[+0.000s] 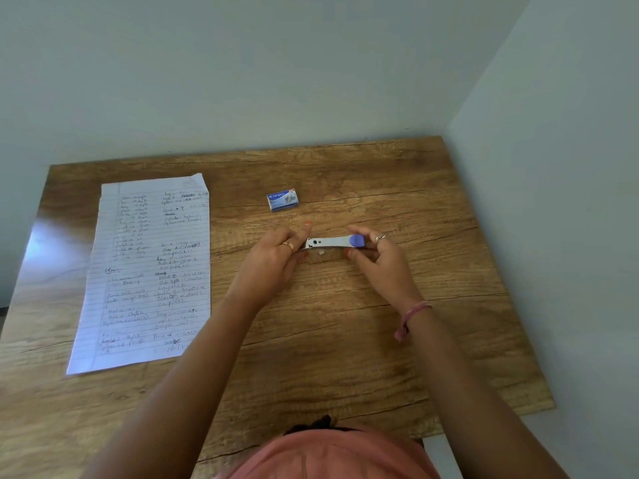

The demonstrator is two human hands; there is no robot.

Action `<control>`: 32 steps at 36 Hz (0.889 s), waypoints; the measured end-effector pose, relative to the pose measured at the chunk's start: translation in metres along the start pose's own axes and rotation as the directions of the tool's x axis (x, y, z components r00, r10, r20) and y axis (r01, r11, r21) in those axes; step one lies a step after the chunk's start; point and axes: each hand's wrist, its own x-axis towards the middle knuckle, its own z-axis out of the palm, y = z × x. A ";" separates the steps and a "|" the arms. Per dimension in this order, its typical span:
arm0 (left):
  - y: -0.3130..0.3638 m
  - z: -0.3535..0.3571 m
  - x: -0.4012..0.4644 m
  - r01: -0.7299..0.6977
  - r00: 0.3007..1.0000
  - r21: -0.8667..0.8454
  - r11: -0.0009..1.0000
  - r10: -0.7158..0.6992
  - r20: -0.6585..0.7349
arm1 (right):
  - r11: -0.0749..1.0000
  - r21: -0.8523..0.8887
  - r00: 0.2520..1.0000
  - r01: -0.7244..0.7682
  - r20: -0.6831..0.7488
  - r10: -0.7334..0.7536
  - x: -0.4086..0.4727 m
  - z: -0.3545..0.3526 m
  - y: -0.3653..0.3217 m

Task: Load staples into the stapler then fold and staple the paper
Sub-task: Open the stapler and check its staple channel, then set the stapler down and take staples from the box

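- The stapler [333, 242] lies between the two hands, its long axis running left to right across the counter [345, 340] — metal hinge end toward the left hand [276, 259], purple-capped end toward the right hand [377, 259].
- Left hand: fingers curled round the metal end, pinching it, thumb up on the far side. A ring shows on one finger.
- Right hand: fingertips closed on the purple end, thumb underneath, so each hand holds one end of the same bar. Whether the stapler rests on the counter or hangs just above it cannot be told.
- The staple box [282, 199] sits beyond the hands, a little to the left of the stapler's middle, apart from both hands and looking closed. The left hand is the nearer one to it.
- The paper [148, 267] — a lined sheet covered in handwriting — lies flat and unfolded, well apart to the left, its long axis running away from the person. Again the left hand is nearer.
- Judgement: the task is at its first step; the stapler looks not yet opened, and no staples are out.
- What the coming move turns on: with the stapler held end to end, opening it likely means parting top from base at the hinge, then one hand reaching forward and slightly left to the box.
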 end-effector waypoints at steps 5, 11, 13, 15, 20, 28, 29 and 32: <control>-0.003 0.008 -0.004 0.067 0.998 -0.038 0.997 -0.068 -0.011 | 0.999 0.023 1.000 -0.029 -0.005 0.029 0.002 -0.001 0.001; 0.000 0.009 -0.003 0.213 0.971 -0.155 0.965 -0.226 -0.071 | 0.995 0.079 0.997 -0.056 -0.043 0.060 0.002 0.000 0.002; 0.002 0.006 0.000 0.352 0.929 -0.226 0.908 -0.369 -0.037 | 0.993 0.096 0.994 -0.064 -0.079 0.072 0.001 0.001 0.003; 0.002 0.002 0.005 0.494 0.860 -0.287 0.820 -0.510 0.025 | 0.994 0.086 0.992 -0.066 -0.103 0.074 -0.001 0.003 0.003; 0.004 -0.009 0.016 0.645 0.724 -0.633 0.427 -0.607 0.328 | 0.996 0.066 0.995 -0.057 -0.083 0.062 0.001 0.006 0.002; 0.008 -0.017 0.017 0.645 0.651 -0.745 -0.171 -0.388 0.653 | 0.989 0.145 0.998 -0.042 -0.036 0.048 0.004 0.006 -0.008; 0.010 -0.017 0.016 0.639 0.644 -0.735 -0.228 -0.364 0.673 | 0.985 0.166 0.999 -0.036 -0.028 0.041 0.005 0.006 -0.010; 0.013 -0.017 0.015 0.622 0.629 -0.703 -0.345 -0.315 0.711 | 0.970 0.240 0.998 -0.046 -0.020 0.052 0.005 0.007 -0.019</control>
